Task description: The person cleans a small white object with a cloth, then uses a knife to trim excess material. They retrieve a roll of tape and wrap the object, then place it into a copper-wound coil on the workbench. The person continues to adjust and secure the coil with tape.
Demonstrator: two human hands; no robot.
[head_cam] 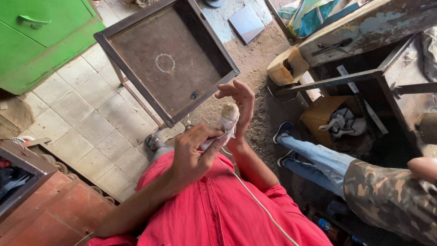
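Head view. A small whitish bundle of cloth or cord (229, 119) is being held at the centre of the frame, in front of the wearer's red shirt (218, 205). The left hand (193, 155) is being closed around the bundle's lower end, with the fingers pinched on it and on a thin white cord (255, 198), which is being trailed from the hands toward 5 o'clock across the shirt. The right hand (239, 102) is being held against the bundle's upper end at 1 o'clock from the left hand; its fingers are being curled loosely around the bundle rather than clenched, the fingertips pointing toward 9 o'clock.

A dark metal tray table (166, 59) with a chalk ring (165, 63) on its surface is being shown at 11 o'clock from the hands, well apart from them. A green cabinet (41, 36) is being shown at 10 o'clock, on a tiled floor (86, 118). At 3 o'clock, another person's legs in blue jeans (318, 159) and a camouflage sleeve (387, 196) are being shown beside a rusty workbench (364, 27).
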